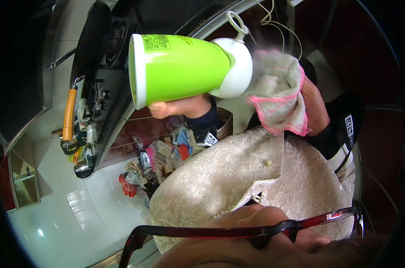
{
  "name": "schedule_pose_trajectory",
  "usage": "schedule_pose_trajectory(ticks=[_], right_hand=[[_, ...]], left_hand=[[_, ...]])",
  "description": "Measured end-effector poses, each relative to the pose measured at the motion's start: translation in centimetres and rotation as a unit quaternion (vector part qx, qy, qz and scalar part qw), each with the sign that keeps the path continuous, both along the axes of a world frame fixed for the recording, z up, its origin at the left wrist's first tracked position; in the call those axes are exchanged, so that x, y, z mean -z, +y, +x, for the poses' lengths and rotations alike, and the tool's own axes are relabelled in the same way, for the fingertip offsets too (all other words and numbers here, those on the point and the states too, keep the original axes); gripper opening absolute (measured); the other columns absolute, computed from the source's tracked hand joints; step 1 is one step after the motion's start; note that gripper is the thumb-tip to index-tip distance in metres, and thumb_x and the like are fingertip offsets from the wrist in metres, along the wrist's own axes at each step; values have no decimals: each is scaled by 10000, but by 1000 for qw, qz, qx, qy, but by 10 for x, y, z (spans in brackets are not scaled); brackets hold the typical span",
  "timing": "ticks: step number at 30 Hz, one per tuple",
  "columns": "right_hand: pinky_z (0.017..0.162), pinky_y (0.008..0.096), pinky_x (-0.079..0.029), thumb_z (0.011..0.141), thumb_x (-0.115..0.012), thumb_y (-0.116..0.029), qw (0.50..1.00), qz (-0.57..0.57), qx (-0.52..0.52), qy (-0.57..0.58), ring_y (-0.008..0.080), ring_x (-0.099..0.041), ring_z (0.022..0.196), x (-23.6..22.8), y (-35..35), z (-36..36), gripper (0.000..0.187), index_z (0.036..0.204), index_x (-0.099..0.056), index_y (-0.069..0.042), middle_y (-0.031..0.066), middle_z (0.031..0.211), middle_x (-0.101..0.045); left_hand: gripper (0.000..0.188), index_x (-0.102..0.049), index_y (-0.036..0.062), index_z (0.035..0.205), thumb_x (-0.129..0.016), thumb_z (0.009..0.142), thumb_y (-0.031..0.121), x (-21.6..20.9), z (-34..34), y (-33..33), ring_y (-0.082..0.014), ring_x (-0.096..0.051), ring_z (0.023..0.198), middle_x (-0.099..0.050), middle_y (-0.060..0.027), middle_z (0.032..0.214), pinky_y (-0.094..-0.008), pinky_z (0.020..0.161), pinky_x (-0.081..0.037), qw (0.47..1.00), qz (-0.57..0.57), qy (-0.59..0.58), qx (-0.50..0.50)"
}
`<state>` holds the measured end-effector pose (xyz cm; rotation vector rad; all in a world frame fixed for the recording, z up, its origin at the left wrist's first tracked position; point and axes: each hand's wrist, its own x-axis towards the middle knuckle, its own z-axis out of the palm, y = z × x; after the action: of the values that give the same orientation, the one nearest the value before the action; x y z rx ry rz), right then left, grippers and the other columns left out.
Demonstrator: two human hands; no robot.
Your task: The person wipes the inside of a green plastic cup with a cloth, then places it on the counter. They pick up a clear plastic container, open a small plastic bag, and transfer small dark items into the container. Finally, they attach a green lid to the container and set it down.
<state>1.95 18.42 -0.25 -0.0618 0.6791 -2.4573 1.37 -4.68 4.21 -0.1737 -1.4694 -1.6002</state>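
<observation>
My left hand (184, 107) supports a bright green body with white ends (184, 69) from below, its thumb along the underside. The thing lies on its side in the air, and a white loop (239, 27) sticks out of its rounded right end. I cannot make out its exact kind. Close to that end, my right hand (316, 105) grips a pale cloth (278, 89) with pink stitched edges. The cloth is bunched and partly blurred by motion, and it hides most of my right fingers.
To the left, a dark pan (91, 40) with a wooden handle (69, 114) is by the stove (117, 40). Mixed bags and scraps (162, 158) lie low on the pale tiled floor (95, 201). A thin white cord (296, 38) hangs beyond the cloth.
</observation>
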Motion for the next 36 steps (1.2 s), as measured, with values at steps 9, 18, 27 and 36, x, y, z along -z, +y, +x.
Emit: schedule_pose_trajectory(ticks=[9, 18, 27, 36], right_hand=[[756, 357, -511, 1066, -502, -182, 771, 347, 383, 372, 278, -652, 838, -24, -68, -13, 247, 1268, -474, -42, 166, 968, -617], [748, 211, -450, 1084, -492, -199, 944, 178, 232, 154, 46, -547, 844, -4, -56, -27, 216, 1029, -600, -20, -34, 881, -595], [754, 227, -495, 1081, -503, -225, 958, 142, 185, 167, 65, -571, 822, -23, -47, -8, 205, 1158, -559, -44, -4, 926, -598], [532, 362, -603, 1071, -481, -237, 984, 158, 84, -1, 226, -695, 659, 11, -8, -4, 186, 1101, -549, -67, 102, 857, -647]], left_hand=[[966, -561, -99, 1241, -400, 924, 799, 30, -32, 31, -238, -634, 998, -643, -192, 1155, -358, 833, -531, 971, -29, 238, -7], [718, -565, -33, 1164, -540, 977, 660, 32, -4, 29, -141, -613, 887, -628, -51, 1026, -252, 722, -530, 983, 47, 175, 0], [972, -499, 2, 1429, -229, 951, 805, 15, -20, 23, -379, -674, 1017, -637, -262, 1216, -496, 905, -572, 976, 37, 195, 86], [860, -327, 142, 1572, -718, 901, 512, -35, -14, -53, -419, -538, 1298, -487, -265, 1427, -523, 995, -569, 833, -87, 58, 543]])
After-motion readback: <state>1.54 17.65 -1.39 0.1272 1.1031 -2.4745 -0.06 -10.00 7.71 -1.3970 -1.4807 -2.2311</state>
